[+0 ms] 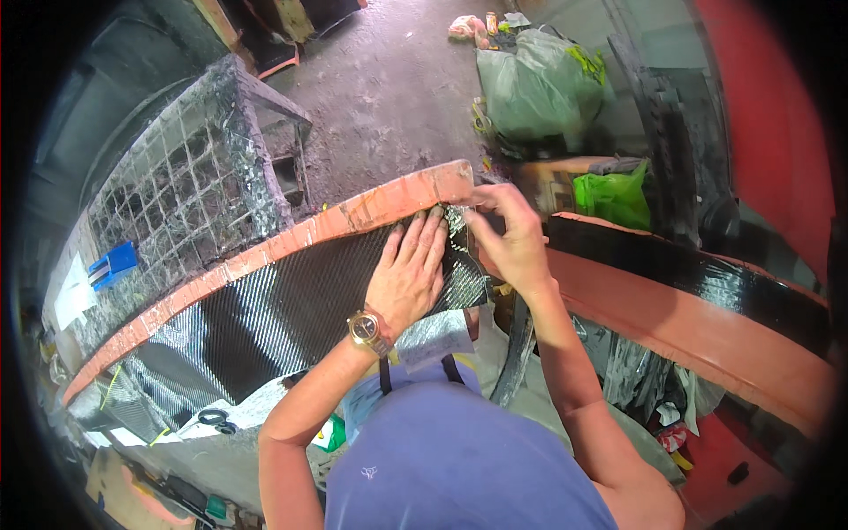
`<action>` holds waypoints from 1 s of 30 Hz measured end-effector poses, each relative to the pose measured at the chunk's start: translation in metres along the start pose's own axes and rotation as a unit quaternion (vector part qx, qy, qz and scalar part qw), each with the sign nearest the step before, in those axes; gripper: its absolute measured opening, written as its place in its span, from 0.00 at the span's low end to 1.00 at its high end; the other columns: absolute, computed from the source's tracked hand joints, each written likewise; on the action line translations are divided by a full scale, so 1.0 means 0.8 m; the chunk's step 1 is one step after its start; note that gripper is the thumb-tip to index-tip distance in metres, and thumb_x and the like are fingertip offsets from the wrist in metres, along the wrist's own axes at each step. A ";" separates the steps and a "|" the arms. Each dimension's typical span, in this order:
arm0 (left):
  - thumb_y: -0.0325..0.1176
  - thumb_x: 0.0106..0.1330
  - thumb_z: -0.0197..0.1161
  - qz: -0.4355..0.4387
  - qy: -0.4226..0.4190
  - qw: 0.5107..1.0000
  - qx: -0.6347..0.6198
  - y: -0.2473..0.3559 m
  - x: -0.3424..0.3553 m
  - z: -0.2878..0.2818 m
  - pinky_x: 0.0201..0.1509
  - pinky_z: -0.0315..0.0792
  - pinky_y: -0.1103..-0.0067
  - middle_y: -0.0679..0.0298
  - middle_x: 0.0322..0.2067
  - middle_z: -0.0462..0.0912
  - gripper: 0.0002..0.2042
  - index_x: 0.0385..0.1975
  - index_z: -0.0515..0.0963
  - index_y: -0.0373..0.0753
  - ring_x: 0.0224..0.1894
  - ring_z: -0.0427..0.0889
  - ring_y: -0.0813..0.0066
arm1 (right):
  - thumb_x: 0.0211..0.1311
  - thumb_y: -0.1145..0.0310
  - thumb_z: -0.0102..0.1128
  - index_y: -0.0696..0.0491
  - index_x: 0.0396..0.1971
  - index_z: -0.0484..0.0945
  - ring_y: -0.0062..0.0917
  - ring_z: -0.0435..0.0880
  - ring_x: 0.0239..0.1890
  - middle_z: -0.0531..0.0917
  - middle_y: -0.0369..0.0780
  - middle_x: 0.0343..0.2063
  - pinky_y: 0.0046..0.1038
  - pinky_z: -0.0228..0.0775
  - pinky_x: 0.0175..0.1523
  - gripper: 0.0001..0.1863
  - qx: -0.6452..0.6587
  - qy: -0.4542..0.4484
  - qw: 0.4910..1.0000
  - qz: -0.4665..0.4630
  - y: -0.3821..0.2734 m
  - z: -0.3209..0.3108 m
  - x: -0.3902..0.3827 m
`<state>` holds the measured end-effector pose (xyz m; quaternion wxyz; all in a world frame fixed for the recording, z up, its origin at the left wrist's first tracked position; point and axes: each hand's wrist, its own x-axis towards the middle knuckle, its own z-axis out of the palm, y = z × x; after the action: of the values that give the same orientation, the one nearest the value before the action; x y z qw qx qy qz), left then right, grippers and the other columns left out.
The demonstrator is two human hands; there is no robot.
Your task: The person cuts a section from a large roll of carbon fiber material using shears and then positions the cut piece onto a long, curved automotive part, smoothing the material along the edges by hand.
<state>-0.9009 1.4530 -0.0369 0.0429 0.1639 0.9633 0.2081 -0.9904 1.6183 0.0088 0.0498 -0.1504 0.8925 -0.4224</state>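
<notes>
A long, curved orange mould [353, 210] runs from lower left up to the centre, with black woven carbon fibre fabric [291, 287] lying along it. My left hand [408, 265] rests flat on the fabric close to the mould's right end, fingers stretched out and side by side; a gold watch [364, 328] is on that wrist. At this end my right hand [511, 231] has its thumb and fingers bent toward the corner of the mould and the fabric edge. What lies between those fingertips is too small to make out.
Black-handled scissors [217, 421] lie by the fabric's lower left edge. A blue tool [112, 264] sits on the grid-topped metal frame [190, 168]. To the right stands another orange mould [689, 309] with a black strip. Plastic bags [543, 84] lie on the floor beyond.
</notes>
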 end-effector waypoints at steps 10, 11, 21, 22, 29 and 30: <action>0.37 0.67 0.51 0.041 0.003 0.999 -0.033 -0.007 -0.021 0.008 0.76 0.48 0.65 0.52 0.72 0.55 0.29 0.67 0.61 0.30 0.74 0.54 0.59 | 0.61 0.60 0.65 0.58 0.43 0.81 0.28 0.82 0.31 0.83 0.43 0.32 0.29 0.74 0.40 0.17 -0.050 -0.067 0.971 0.225 -0.023 -0.031 -0.106; 0.37 0.67 0.51 0.039 0.002 0.999 -0.033 -0.006 -0.022 0.009 0.76 0.48 0.65 0.52 0.72 0.54 0.29 0.67 0.61 0.30 0.74 0.54 0.59 | 0.60 0.60 0.66 0.58 0.37 0.80 0.34 0.82 0.32 0.83 0.44 0.30 0.33 0.74 0.40 0.16 -0.074 -0.073 0.970 0.219 -0.026 -0.028 -0.108; 0.39 0.63 0.51 0.023 0.012 1.000 -0.009 0.001 -0.017 0.012 0.77 0.46 0.66 0.57 0.73 0.54 0.33 0.68 0.60 0.33 0.75 0.52 0.62 | 0.59 0.63 0.63 0.58 0.29 0.76 0.44 0.84 0.30 0.83 0.48 0.24 0.39 0.73 0.35 0.12 -0.081 -0.124 0.977 0.153 -0.055 0.018 -0.097; 0.39 0.62 0.51 0.024 0.009 1.000 0.002 0.001 -0.017 0.013 0.77 0.46 0.66 0.57 0.73 0.54 0.33 0.69 0.60 0.33 0.75 0.52 0.62 | 0.59 0.63 0.63 0.58 0.29 0.76 0.45 0.84 0.30 0.83 0.48 0.24 0.40 0.72 0.35 0.13 -0.080 -0.126 0.979 0.140 -0.057 0.023 -0.096; 0.39 0.62 0.51 0.004 0.013 1.000 0.009 0.005 -0.017 0.013 0.76 0.47 0.67 0.57 0.73 0.54 0.33 0.69 0.60 0.33 0.75 0.53 0.64 | 0.60 0.61 0.66 0.59 0.31 0.78 0.27 0.82 0.25 0.82 0.45 0.22 0.31 0.72 0.33 0.15 -0.069 -0.123 0.956 0.257 -0.058 0.005 -0.087; 0.38 0.62 0.51 0.004 0.016 1.000 0.003 0.005 -0.016 0.012 0.76 0.48 0.67 0.57 0.73 0.54 0.33 0.68 0.60 0.33 0.74 0.54 0.64 | 0.61 0.61 0.67 0.60 0.33 0.79 0.18 0.79 0.25 0.83 0.41 0.22 0.26 0.70 0.32 0.15 -0.042 -0.057 0.971 0.228 -0.039 0.004 -0.088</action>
<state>-0.8861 1.4562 -0.0441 0.0261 0.1645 0.9639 0.2078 -0.9158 1.6192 0.0284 0.1889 0.0312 0.9159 -0.3529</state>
